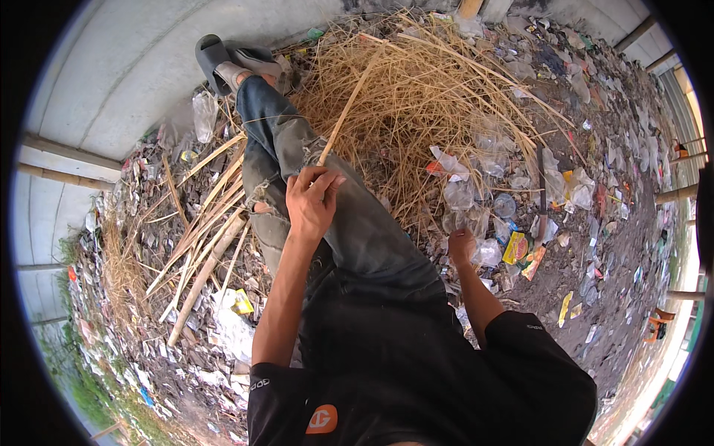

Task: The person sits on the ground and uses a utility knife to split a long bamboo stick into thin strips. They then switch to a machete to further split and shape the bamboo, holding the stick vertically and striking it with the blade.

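Left hand: The left hand was above the blue-grey jeans, with its thumb and fingers pinched together on a thin strip.
Thin strip: The pale strip was in that hand and stuck out past the knees. Its far end was over the straw heap.
Right hand: The right hand was low by the ground, just beside clear plastic bags. Its fingers looked curled, but I cannot tell if they held anything.
Straw heap: It was yellow and messy, and spread near the ground's far edge.
Long blade: The dark blade lay right of the heap, near a yellow packet.
Sticks: Split sticks lay left of the legs, toward the ground's left edge.
Feet: They were crossed in dark sandals, near the pale wall.
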`<state>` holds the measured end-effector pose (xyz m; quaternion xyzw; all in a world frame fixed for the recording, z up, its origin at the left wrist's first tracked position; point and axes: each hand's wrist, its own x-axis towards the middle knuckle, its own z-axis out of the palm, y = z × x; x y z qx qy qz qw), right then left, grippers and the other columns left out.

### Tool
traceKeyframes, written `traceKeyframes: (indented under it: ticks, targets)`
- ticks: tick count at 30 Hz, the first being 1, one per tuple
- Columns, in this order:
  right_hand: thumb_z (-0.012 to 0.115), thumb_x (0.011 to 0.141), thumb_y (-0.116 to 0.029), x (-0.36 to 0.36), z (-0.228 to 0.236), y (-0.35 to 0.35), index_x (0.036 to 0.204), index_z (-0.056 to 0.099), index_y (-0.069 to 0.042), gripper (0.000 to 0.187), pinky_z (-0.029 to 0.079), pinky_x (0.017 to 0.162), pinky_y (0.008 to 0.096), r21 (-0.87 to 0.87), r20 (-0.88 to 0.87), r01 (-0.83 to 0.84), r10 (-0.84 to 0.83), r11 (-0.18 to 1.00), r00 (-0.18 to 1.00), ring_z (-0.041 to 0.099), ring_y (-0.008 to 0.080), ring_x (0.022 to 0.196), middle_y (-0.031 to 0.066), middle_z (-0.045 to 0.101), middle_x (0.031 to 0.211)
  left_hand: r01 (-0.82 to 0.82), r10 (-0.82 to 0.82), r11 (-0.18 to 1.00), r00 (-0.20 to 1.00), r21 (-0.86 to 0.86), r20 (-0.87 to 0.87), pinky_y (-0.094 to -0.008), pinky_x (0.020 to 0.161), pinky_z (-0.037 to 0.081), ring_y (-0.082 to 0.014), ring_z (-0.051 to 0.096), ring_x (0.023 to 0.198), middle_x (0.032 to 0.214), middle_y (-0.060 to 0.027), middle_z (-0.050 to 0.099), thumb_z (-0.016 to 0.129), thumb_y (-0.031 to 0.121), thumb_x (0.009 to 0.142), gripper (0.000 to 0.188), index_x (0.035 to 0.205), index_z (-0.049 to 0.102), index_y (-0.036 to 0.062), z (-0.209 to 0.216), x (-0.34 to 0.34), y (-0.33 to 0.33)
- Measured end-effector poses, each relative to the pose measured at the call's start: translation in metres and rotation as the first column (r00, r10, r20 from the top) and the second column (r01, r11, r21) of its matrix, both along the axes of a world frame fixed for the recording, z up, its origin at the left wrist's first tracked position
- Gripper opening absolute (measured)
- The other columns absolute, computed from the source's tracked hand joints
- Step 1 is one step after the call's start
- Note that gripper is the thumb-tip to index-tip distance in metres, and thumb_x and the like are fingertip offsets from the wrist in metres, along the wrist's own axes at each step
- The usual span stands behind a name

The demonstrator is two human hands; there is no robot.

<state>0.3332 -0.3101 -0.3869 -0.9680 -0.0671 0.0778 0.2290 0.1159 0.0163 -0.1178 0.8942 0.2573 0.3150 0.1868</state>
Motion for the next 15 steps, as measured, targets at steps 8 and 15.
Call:
traceKeyframes:
  ticks: [8, 15]
  targets:
    - [0.066, 0.081, -0.017, -0.005, 0.019, -0.068, 0.095, 0.063, -0.005, 0.019, 0.053, 0.075, 0.0494, 0.055, -0.032, -0.242, 0.244, 0.969, 0.969, 0.069, 0.0425, 0.084, 0.0202, 0.071, 0.084, -0.184, 0.188, 0.981, 0.98, 0.061, -0.071, -0.0498, 0.104, 0.043, -0.0425, 0.055, 0.123, 0.134, -0.0259, 0.053, 0.066, 0.024, 0.097, 0.058, 0.146, 0.048, -0.0007, -0.001, -0.006, 0.002]
    - [0.069, 0.082, -0.02, -0.054, 0.027, -0.12, 0.109, 0.061, -0.005, 0.032, 0.052, 0.09, 0.0515, -0.252, -0.389, -0.346, 0.232, 0.904, 0.891, 0.063, 0.0431, 0.106, 0.0243, 0.063, 0.111, -0.302, 0.252, 0.927, 0.941, -0.223, -0.228, -0.045, 0.079, 0.052, -0.0392, 0.066, 0.093, 0.106, -0.025, 0.064, 0.065, 0.017, 0.098, 0.039, 0.13, 0.062, -0.0028, -0.034, -0.084, -0.014]
